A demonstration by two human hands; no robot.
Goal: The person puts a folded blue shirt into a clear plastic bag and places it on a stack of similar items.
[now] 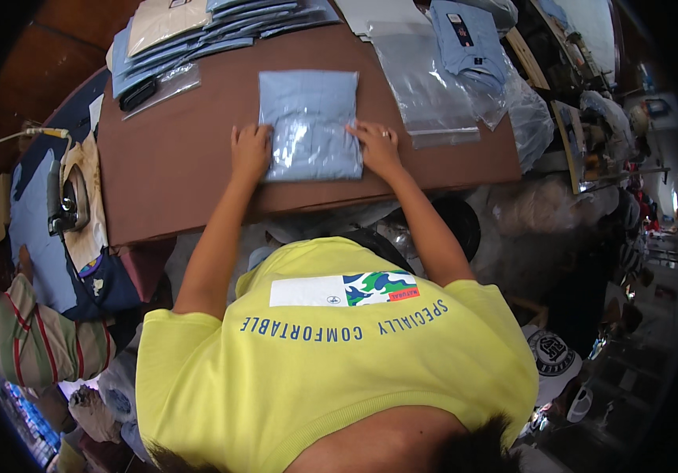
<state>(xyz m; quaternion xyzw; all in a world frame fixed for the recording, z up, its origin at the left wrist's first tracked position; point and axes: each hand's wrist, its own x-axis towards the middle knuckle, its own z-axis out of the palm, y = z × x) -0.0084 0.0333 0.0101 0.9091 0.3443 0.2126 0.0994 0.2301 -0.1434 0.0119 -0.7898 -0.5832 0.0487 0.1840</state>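
A folded light-blue shirt in a clear plastic bag (pixel 311 122) lies flat near the front edge of the brown-covered table (pixel 189 130). At its left edge rests my left hand (pixel 251 150), fingers spread, the inner ones touching the plastic. My right hand (pixel 377 147), with a ring on one finger, reaches the bag's right edge. Its fingers are stretched out and the fingertips touch the plastic. Light glints off the wrinkled lower half of the bag. Whether any fingertip is under the bag's edges cannot be seen.
Bagged folded shirts (pixel 220 35) are stacked at the far left, beside a black object (pixel 138 94). At the right lie clear plastic bags (pixel 425 87) and another folded blue shirt (pixel 469 43). An iron (pixel 75 195) stands left of the table, near a person's striped sleeve (pixel 43 335).
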